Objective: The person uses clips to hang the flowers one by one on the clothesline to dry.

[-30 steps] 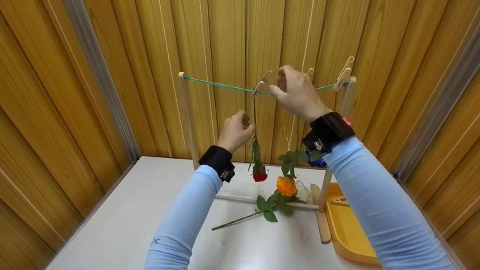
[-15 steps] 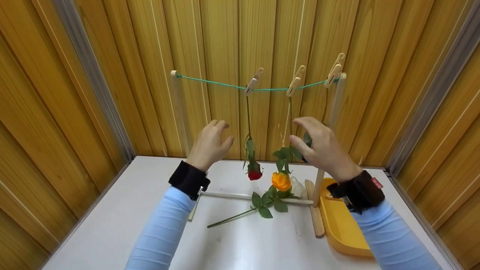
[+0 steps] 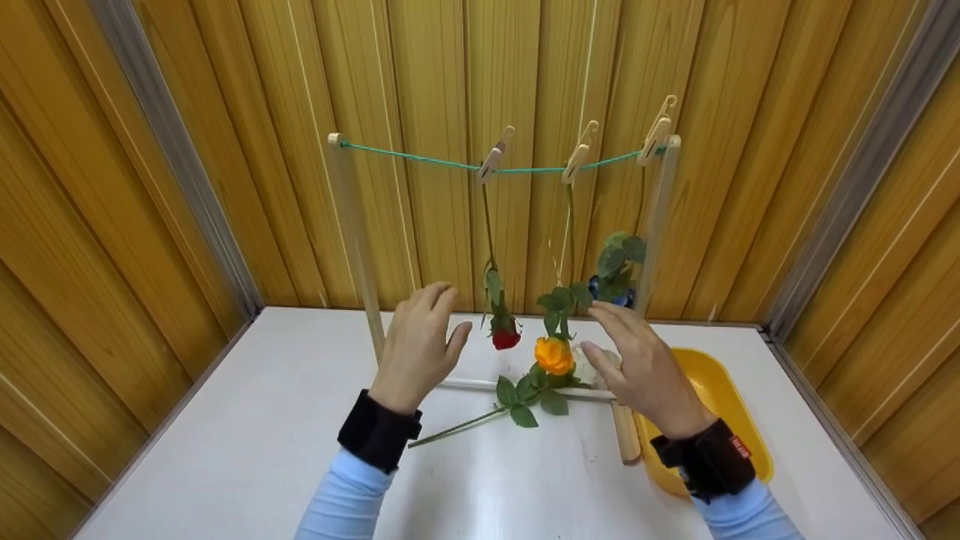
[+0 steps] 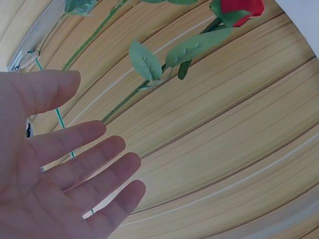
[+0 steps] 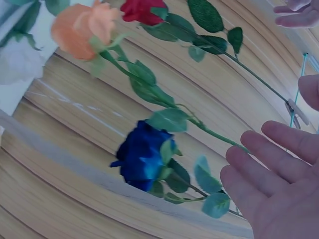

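My left hand [image 3: 420, 349] is held in the air left of the red rose [image 3: 505, 337], fingers extended and nothing in them. My right hand [image 3: 645, 367], also holding nothing, hovers right of the orange rose [image 3: 553, 355] with fingers nearly straight. Both roses hang head down from a green line [image 3: 420, 158], each stem pinched by a clothespin [image 3: 491, 163]. A blue rose [image 5: 144, 155] hangs the same way at the line's right end. On the table lies a white rose [image 5: 20, 63], its leafy stem [image 3: 457, 427] pointing left; its bloom is partly hidden.
A wooden frame with two posts [image 3: 352, 240] carries the line. Right of it, a yellow tray [image 3: 739, 409] sits on the white table [image 3: 225, 450], partly behind my right hand. Wood-patterned panels [image 3: 435, 75] close off the back and sides.
Both hands have come down from the line and the red rose's stem, and their fingers have straightened. The hanging roses stay clipped; the view has shifted slightly.
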Demonstrator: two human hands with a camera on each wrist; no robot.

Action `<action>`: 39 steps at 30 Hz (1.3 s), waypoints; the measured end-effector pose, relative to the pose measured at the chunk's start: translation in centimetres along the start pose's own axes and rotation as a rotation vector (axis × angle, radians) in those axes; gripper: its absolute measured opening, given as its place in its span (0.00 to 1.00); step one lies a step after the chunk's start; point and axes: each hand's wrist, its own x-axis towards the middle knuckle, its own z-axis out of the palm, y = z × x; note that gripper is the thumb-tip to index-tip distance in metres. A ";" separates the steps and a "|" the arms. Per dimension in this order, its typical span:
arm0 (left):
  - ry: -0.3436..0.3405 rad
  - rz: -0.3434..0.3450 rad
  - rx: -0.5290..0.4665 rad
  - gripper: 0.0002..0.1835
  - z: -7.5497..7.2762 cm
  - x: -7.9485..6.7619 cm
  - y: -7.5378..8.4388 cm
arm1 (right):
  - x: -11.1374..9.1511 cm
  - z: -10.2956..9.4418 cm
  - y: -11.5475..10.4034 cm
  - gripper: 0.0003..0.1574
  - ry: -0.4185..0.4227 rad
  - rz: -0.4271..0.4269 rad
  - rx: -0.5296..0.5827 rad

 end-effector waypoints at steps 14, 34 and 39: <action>-0.015 -0.043 0.087 0.28 3.4 -5.9 1.6 | -4.9 3.4 1.2 0.32 -0.009 0.151 -0.043; -0.229 -0.198 0.058 0.29 8.3 -10.3 2.6 | -8.8 6.1 1.3 0.39 -0.165 0.329 -0.079; -0.273 -0.199 0.050 0.31 8.8 -10.6 2.6 | -8.9 6.2 1.3 0.40 -0.201 0.348 -0.081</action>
